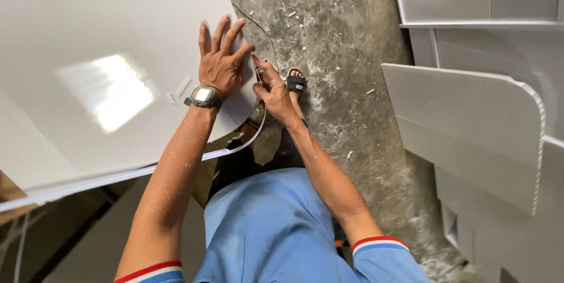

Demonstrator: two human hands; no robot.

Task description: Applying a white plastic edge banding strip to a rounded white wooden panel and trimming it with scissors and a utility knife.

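Note:
A large glossy white panel (106,65) lies flat in front of me, filling the upper left. My left hand (220,62) presses flat on it near its rounded corner, fingers spread, a watch (204,96) on the wrist. My right hand (273,92) is closed on a small metal tool (259,71) held against the panel's edge at that corner. A thin white edge strip (235,149) curls off the corner and trails along the panel's near edge.
Grey concrete floor (346,42) with white shavings runs down the middle. My sandalled foot (295,83) stands just beyond my right hand. More white panels (470,118) with rounded corners are stacked at the right. Small white offcuts (182,86) lie on the big panel.

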